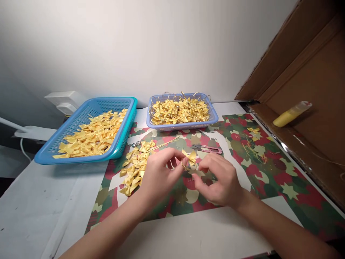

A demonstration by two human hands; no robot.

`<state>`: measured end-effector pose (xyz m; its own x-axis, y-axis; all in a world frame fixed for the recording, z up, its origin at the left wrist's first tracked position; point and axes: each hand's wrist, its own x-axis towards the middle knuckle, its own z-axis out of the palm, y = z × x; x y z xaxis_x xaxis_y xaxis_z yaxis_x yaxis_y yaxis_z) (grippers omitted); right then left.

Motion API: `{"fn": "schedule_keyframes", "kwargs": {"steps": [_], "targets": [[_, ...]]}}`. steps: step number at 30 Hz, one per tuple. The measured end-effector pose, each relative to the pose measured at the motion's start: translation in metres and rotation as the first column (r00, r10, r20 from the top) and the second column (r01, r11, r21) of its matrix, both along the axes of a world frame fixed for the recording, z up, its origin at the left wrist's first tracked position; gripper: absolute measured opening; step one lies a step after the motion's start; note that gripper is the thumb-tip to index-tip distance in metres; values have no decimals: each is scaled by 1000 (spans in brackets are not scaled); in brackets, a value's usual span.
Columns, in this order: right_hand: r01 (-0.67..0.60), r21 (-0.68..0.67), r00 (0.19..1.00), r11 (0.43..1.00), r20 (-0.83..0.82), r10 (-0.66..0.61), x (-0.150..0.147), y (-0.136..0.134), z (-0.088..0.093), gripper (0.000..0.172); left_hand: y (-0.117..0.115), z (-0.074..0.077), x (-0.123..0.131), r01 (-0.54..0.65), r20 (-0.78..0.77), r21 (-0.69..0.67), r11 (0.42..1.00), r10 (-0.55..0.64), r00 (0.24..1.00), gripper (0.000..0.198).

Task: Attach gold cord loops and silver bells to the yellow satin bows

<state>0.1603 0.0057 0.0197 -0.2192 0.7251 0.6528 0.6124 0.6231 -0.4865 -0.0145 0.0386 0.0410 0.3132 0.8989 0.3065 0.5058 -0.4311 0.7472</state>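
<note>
My left hand point(159, 174) and my right hand point(219, 181) meet over the patterned sheet point(258, 169), both pinching one small yellow ribbon bow point(192, 158) with a thin gold thread loop. The fingers of both hands are closed around it. A pile of loose yellow bows point(134, 167) lies just left of my left hand. Small pink thread snips point(207, 148) rest on the sheet just beyond my hands.
A turquoise basket point(122, 138) of plain yellow bows sits at back left. A smaller lilac basket point(180, 125) of bows with gold loops stands at back centre. An open cardboard box point(309, 136) with a yellow tube point(291, 114) is on the right. A white power strip point(63, 100) sits by the wall.
</note>
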Motion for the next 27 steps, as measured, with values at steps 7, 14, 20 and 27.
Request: {"fn": "schedule_keyframes", "kwargs": {"steps": [7,14,20,27], "targets": [[126,-63,986,990,121,-118,-5,-1,-4,6,-13,-8,5,4,36,248,969,-14,999,7],[62,-108,991,992,125,-48,0,4,-5,19,-13,-16,6,135,19,246,960,-144,989,12],[16,-97,998,995,-63,-22,0,6,-8,26,-12,-15,6,83,102,113,990,-95,990,13],[-8,-123,993,992,-117,-6,1,4,-8,25,-11,-11,4,141,190,-106,984,-119,974,10]]}}
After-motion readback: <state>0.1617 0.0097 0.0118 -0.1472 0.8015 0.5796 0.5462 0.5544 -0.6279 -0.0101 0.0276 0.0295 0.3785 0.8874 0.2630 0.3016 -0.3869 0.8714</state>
